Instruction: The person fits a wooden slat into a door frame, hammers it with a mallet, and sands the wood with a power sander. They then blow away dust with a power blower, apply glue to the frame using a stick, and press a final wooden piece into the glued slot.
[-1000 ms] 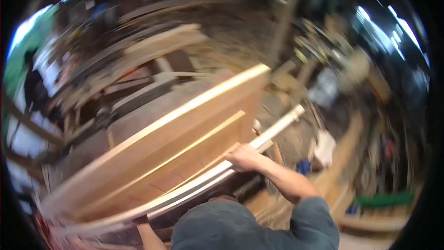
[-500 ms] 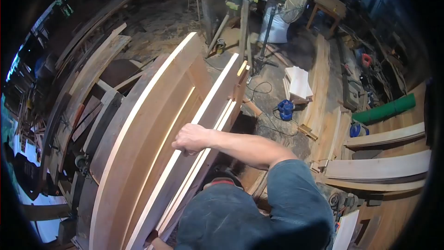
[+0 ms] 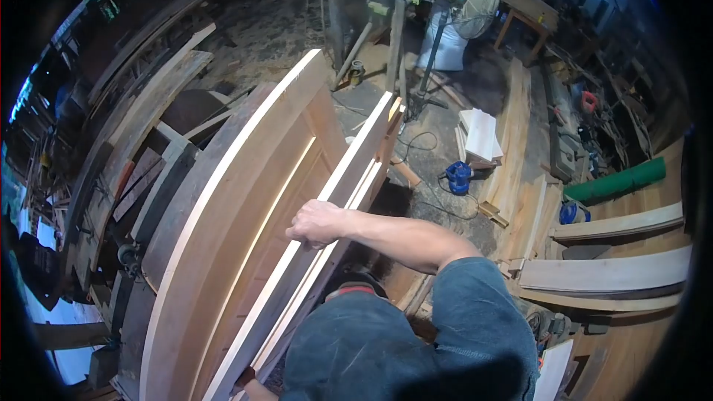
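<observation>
My right hand (image 3: 316, 223) is closed over the top edge of a long wooden panel (image 3: 349, 172), its fingers curled over the far side. The pale panel stands tilted on its edge in front of me. Low in the view, my left hand (image 3: 246, 382) is at the panel's near end, in shadow and partly cut off; it appears wrapped round the frame there. Beyond the held panel leans a second framed wooden panel (image 3: 245, 156) with a curved outer edge and recessed sections, with a gap between the two.
A standing fan (image 3: 475, 0) is at the back. A blue power tool (image 3: 459, 177) with a cord lies on the floor, near stacked boards (image 3: 479, 136). Curved wooden pieces (image 3: 605, 269) and a green roll (image 3: 616, 180) lie at the right. Timber (image 3: 148, 122) is piled at the left.
The held panel's far end has shifted right and slightly down, with my right hand moving along with it. The gap to the panel behind has widened, baring more of its recessed face.
</observation>
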Motion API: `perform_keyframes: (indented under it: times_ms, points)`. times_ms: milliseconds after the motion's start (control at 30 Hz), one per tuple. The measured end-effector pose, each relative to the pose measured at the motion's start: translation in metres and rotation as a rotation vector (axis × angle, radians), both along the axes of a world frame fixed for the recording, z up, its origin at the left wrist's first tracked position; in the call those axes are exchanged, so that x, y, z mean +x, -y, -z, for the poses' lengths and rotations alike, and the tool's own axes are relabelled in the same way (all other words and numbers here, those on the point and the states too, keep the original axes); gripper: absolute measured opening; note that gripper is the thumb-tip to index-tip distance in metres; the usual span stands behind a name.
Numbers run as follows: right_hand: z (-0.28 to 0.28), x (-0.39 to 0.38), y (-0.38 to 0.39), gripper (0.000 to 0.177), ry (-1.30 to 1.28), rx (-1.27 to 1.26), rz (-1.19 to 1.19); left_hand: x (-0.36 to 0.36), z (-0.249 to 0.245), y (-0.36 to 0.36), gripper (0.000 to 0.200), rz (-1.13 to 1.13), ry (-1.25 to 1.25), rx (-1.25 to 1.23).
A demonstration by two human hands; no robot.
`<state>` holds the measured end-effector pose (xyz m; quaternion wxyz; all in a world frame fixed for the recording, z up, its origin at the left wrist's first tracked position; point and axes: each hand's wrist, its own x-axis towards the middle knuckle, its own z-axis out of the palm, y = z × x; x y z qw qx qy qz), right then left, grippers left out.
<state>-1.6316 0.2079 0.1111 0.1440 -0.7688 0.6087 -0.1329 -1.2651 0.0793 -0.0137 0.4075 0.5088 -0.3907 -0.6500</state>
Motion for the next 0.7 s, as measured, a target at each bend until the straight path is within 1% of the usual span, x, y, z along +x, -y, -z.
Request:
perform_keyframes:
  times_ms: [100,500,700]
  points:
    - [0.002,-0.001,-0.001,0.023,-0.023,-0.038,-0.005,-0.002,-0.001,0.002,0.078,0.011,0.014,-0.012]
    - [0.001,-0.002,0.001,0.026,-0.026,-0.005,-0.012,-0.004,0.002,0.0,0.073,0.045,0.094,-0.055]
    - [0.013,-0.002,0.001,0.028,-0.024,0.022,-0.023,-0.002,0.002,0.001,0.071,0.026,0.149,-0.081]
